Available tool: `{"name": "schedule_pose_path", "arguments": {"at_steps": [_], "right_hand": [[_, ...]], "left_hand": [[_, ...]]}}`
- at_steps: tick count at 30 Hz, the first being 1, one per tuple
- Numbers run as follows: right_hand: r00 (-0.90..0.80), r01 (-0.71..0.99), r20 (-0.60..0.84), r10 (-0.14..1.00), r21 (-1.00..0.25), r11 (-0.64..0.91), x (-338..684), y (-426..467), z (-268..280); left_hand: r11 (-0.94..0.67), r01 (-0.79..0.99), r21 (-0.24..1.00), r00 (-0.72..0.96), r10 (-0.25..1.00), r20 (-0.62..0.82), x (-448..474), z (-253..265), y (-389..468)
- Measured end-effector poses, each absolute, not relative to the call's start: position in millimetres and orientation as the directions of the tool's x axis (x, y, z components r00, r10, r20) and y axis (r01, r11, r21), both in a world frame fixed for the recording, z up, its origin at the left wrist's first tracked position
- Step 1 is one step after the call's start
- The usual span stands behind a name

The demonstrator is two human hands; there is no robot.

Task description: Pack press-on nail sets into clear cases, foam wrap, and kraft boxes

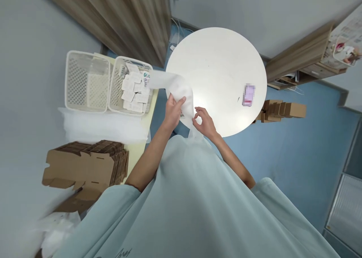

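Note:
A long, soft white strip of sheet [182,88] runs in a curve from beside the basket, over the near-left edge of the round table, toward my shirt. My left hand [172,113] grips this strip, thumb on top and fingers underneath. On the strip's right edge, my right hand [206,124] has its thumb and index finger pinched together, the other fingers curled loosely. Something small with printing shows partly below the strip, between the hands; I cannot make out what it is.
The round white table [217,54] carries a blurred purple-pink item [249,95]. To the left stand a basket of white packets [135,88], another white basket [76,81], a stack of white sheets [104,126] and flattened cardboard boxes [79,167]. Brown boxes [294,110] sit at right.

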State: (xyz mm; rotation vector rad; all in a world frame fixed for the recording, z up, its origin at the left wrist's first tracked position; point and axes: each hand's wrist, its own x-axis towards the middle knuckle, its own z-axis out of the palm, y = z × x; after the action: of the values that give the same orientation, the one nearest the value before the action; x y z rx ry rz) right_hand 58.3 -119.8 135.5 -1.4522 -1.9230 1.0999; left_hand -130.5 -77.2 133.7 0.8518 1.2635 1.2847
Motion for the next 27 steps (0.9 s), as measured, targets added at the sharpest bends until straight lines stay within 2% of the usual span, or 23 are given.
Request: {"name": "schedule_pose_path", "arguments": {"at_steps": [9,13,16,21,27], "right_hand": [[-0.222,0.671,-0.257,0.941,-0.740,-0.044,139.8,-120.4,81.9],[-0.205,0.577,-0.330,0.921,-0.801,-0.159,152.6,-110.5,56.5],[-0.086,0.421,-0.368,0.926,-0.855,-0.301,153.7,-89.4,42.4],[0.054,0.220,-0.278,0.959,-0.933,-0.283,143.8,-29.9,35.7],[0.098,0.186,-0.193,0.976,-0.960,-0.208,130.3,19.5,44.1]], "left_hand": [[0.284,-0.111,0.952,-0.024,0.957,-0.288,-69.2,87.3,0.8],[0.307,-0.036,0.951,0.022,0.952,-0.306,-57.7,78.8,9.7],[0.318,0.001,0.948,0.053,0.947,-0.317,-53.5,78.6,9.5],[0.322,0.057,0.945,0.105,0.939,-0.326,-50.9,86.1,8.9],[0.317,0.052,0.947,0.134,0.938,-0.321,-54.9,103.3,13.7]]}}
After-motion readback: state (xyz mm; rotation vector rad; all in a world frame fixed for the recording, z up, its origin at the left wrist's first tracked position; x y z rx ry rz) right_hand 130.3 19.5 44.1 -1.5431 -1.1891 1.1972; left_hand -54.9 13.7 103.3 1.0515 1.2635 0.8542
